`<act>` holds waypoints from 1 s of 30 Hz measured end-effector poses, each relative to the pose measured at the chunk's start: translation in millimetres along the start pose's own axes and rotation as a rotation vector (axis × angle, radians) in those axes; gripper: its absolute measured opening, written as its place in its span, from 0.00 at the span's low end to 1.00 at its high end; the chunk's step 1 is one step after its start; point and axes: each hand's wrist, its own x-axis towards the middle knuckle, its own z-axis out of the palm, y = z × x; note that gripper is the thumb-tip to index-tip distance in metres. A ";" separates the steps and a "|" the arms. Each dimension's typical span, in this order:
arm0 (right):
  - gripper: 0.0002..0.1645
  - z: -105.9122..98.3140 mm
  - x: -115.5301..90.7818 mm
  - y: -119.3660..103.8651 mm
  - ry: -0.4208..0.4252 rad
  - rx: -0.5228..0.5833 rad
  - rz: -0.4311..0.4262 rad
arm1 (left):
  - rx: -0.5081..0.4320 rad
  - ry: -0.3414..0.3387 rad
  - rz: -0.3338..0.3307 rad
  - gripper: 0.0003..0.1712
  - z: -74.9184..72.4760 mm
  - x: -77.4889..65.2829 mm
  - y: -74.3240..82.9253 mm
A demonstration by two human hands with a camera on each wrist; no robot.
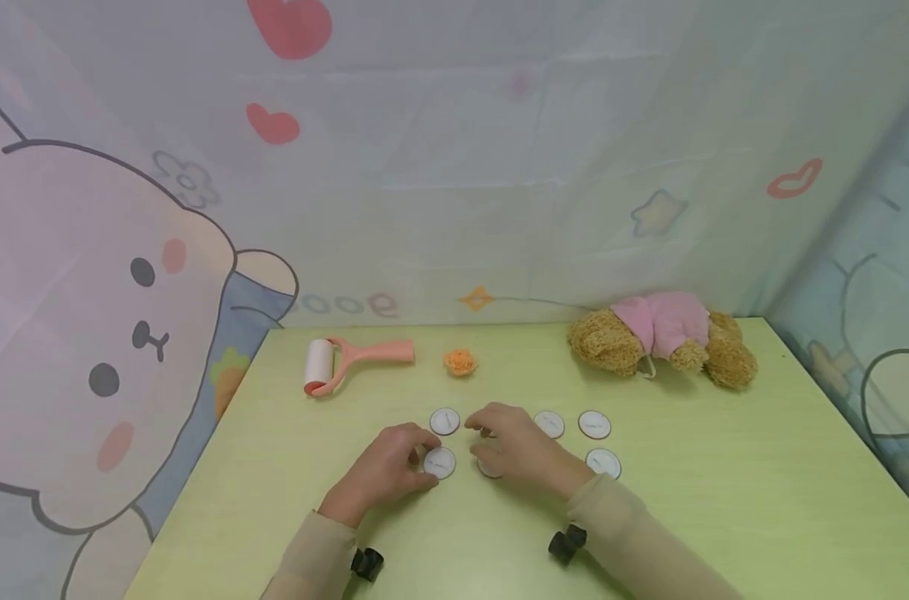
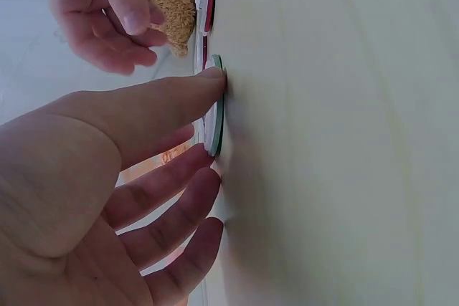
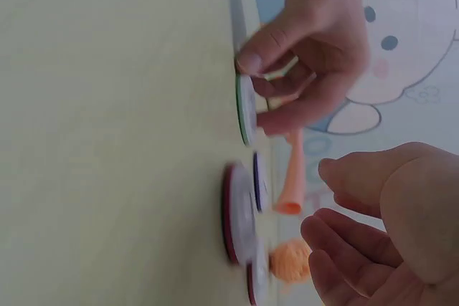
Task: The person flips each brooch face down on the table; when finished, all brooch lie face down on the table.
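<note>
Several round pin badges lie face down on the table, their white backs and pins showing. My left hand (image 1: 389, 467) has its thumb and fingers at opposite edges of a green-rimmed badge (image 1: 440, 462), pinching it at the tabletop. That green rim also shows by the thumb in the left wrist view. A second badge (image 1: 444, 421) lies just beyond it. My right hand (image 1: 520, 448) hovers over a red-rimmed badge (image 3: 241, 213), fingers loosely bent and holding nothing. In the head view this hand partly covers two badges. Three more badges, including one at the right (image 1: 594, 424), lie past it.
Along the back of the table (image 1: 724, 500) are a pink-handled roller (image 1: 375, 352), a small orange ball-like thing (image 1: 460, 362) and a teddy bear (image 1: 667, 333) in pink clothes lying on its side. A printed cloth (image 1: 439, 208) hangs behind.
</note>
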 end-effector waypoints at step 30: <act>0.21 -108.6 -99.8 64.7 0.252 -0.227 0.029 | 0.018 0.045 -0.064 0.25 -25.4 -3.0 -7.9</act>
